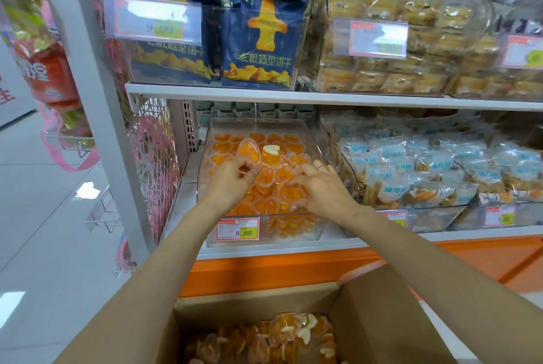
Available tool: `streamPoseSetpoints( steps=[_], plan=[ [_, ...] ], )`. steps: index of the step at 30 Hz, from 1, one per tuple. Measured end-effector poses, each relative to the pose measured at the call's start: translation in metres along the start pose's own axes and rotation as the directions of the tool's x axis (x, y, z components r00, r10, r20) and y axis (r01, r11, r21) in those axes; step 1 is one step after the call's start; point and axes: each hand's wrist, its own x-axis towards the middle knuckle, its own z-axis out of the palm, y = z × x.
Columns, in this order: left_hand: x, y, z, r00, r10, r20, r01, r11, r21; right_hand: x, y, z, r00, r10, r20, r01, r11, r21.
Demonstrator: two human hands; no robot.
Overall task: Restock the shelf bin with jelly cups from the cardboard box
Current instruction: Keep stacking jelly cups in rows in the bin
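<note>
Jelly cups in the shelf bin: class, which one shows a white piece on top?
The cup just beyond the gap between the left hand and right hand; its neighbours show only orange.

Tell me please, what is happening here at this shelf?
A person is filling a clear shelf bin with orange jelly cups. Both hands are inside the bin. The left hand pinches one cup above the pile. The right hand curls its fingers over cups on the right side of the pile. Below, an open cardboard box holds many more cups of the same kind, so the job is not finished.
</note>
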Motion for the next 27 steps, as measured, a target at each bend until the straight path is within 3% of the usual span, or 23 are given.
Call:
streamPoseSetpoints(
  steps=[4, 6, 8, 12, 17, 20, 23, 25, 27],
  plan=[
    [0.004, 0.002, -0.001, 0.998, 0.042, -0.04, -0.038, 0.995, 0.088, 0.0, 0.0, -0.002, 1.0, 0.018, 0.015, -0.018, 0.999, 0.044],
    [0.018, 0.003, -0.003, 0.987, 0.145, -0.065, -0.122, 0.952, 0.282, 0.001, 0.002, -0.009, 0.999, 0.046, -0.003, -0.046, 0.995, 0.089],
    [0.039, 0.008, -0.001, 0.978, 0.21, -0.004, -0.18, 0.846, 0.502, 0.001, 0.007, -0.017, 0.994, 0.083, -0.067, -0.071, 0.985, 0.155],
    [0.081, 0.021, 0.02, 0.982, 0.065, 0.178, -0.175, 0.664, 0.727, -0.001, 0.016, -0.024, 0.983, 0.104, -0.154, -0.069, 0.974, 0.217],
    [0.099, 0.012, 0.039, 0.978, -0.004, 0.209, -0.161, 0.624, 0.765, 0.002, 0.029, -0.019, 0.973, 0.153, -0.174, -0.084, 0.932, 0.352],
    [0.103, 0.018, 0.035, 0.987, 0.031, 0.155, -0.128, 0.734, 0.667, 0.007, 0.035, -0.019, 0.959, 0.177, -0.221, -0.068, 0.901, 0.429],
    [0.096, 0.035, 0.027, 0.997, -0.02, 0.077, -0.01, 0.929, 0.369, 0.01, 0.036, -0.022, 0.941, 0.184, -0.283, -0.024, 0.873, 0.487],
    [0.08, 0.046, 0.02, 0.984, -0.081, 0.156, 0.08, 0.997, 0.016, 0.009, 0.032, -0.028, 0.946, 0.143, -0.292, 0.035, 0.847, 0.53],
    [0.056, 0.05, 0.014, 0.928, -0.151, 0.342, 0.245, 0.936, -0.252, 0.007, 0.026, -0.033, 0.957, 0.062, -0.284, 0.118, 0.811, 0.573]
  ],
)
